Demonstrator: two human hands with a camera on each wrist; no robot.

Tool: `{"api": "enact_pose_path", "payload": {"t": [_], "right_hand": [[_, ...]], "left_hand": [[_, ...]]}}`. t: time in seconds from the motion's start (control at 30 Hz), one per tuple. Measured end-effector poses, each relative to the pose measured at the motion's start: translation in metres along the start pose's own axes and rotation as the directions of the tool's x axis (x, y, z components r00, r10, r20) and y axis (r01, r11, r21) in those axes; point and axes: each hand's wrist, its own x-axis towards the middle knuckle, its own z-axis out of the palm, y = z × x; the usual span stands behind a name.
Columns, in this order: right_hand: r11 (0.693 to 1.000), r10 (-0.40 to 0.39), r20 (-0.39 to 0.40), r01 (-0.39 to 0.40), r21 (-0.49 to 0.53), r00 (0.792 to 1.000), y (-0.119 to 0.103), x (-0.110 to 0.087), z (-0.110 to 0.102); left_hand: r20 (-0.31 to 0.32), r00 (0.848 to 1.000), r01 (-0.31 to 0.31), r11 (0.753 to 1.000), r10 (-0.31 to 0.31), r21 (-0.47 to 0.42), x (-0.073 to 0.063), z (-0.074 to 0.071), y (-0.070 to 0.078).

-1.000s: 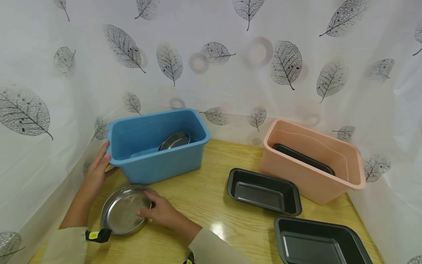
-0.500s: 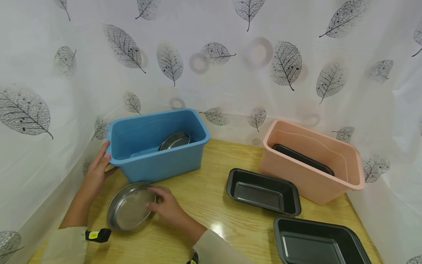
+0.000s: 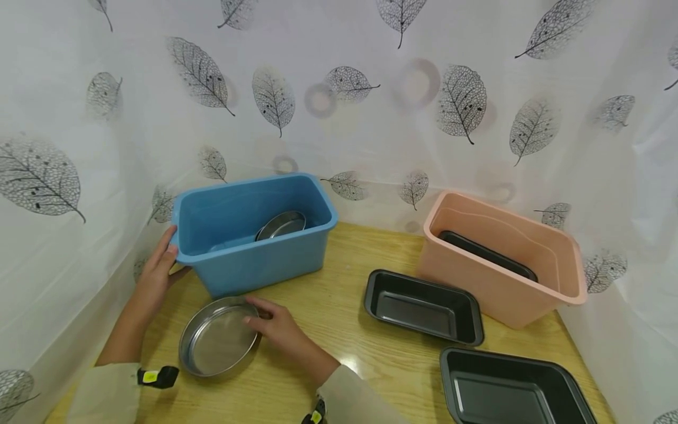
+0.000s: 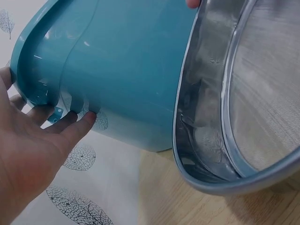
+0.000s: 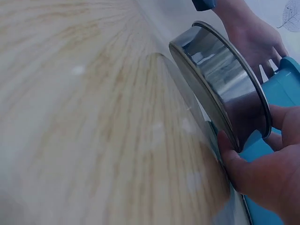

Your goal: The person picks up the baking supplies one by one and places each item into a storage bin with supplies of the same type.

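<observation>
My right hand [image 3: 283, 330] pinches the right side of the rim of a round metal sieve [image 3: 222, 341]. Its fine mesh [image 4: 272, 84] shows in the left wrist view. From the right wrist view the sieve [image 5: 222, 77] is tilted, close over the table, with the thumb on one side of its wall and fingers on the other. My left hand [image 3: 153, 280] rests at the left end of the blue bin [image 3: 259, 259], fingers spread under and against its rim. Inside that bin another round metal piece [image 3: 286, 225] leans on the right side, partly hidden by the front wall.
At the right stands a pink bin [image 3: 477, 288] with a dark pan [image 3: 487, 256] inside. Two dark rectangular baking pans [image 3: 424, 309] lie before it, the nearer baking pan [image 3: 503, 391] cut by the frame edge. A leaf-print curtain [image 3: 339, 135] hangs behind the wooden table [image 3: 365, 377].
The right hand has moved a little to the right, bringing the sieve with it and tilting it on the way. The left hand and the bins stay where they were.
</observation>
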Motion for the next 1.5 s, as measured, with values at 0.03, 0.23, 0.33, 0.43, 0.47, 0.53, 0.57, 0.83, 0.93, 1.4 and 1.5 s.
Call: {"api": "enact_pose_path", "payload": {"t": [0.03,0.23,0.33,0.43,0.47,0.53,0.57,0.83,0.93,1.4,1.5], "right_hand": [[0.999,0.009,-0.002,-0.009,0.032,1.000,0.000,0.000,0.000],[0.981,0.051,-0.009,-0.048,0.186,0.999,0.000,0.001,-0.003],[0.971,0.065,-0.020,-0.058,0.231,0.998,0.000,0.001,-0.005],[0.970,0.063,-0.033,-0.053,0.236,0.997,0.000,-0.001,-0.009],[0.971,0.064,-0.036,-0.054,0.233,0.997,0.000,-0.001,-0.011],[0.973,0.057,-0.037,-0.047,0.226,0.998,-0.001,-0.003,-0.015],[0.977,0.050,-0.036,-0.041,0.211,0.998,-0.002,-0.004,-0.018],[0.983,-0.002,0.010,0.000,0.182,1.000,-0.019,-0.013,-0.047],[0.983,-0.027,0.022,0.022,0.183,0.999,-0.029,-0.017,-0.058],[0.984,-0.172,0.000,0.172,0.035,0.985,-0.079,-0.034,-0.092],[0.984,-0.172,-0.013,0.172,0.050,0.985,-0.088,-0.037,-0.097]], "left_hand": [[0.001,1.000,0.002,1.000,-0.002,0.013,0.000,0.000,0.000],[0.002,1.000,-0.003,1.000,0.003,-0.002,0.000,0.000,0.001],[0.004,1.000,-0.007,0.999,0.008,-0.036,0.000,0.001,0.002],[0.002,1.000,-0.006,0.999,0.006,-0.049,0.000,0.002,0.002],[0.001,1.000,-0.003,0.999,0.003,-0.046,-0.001,0.002,0.002],[-0.004,1.000,0.003,0.999,-0.003,-0.033,-0.001,0.001,0.003],[-0.006,1.000,0.007,1.000,-0.007,-0.022,-0.001,0.001,0.002],[-0.012,1.000,0.026,0.998,-0.025,0.055,0.000,0.000,0.001],[-0.012,1.000,0.025,0.999,-0.024,0.043,0.001,0.000,0.001],[-0.005,1.000,0.021,1.000,-0.021,-0.020,-0.001,0.000,0.001],[0.009,1.000,0.018,0.999,-0.018,-0.029,0.000,-0.001,0.001]]}}
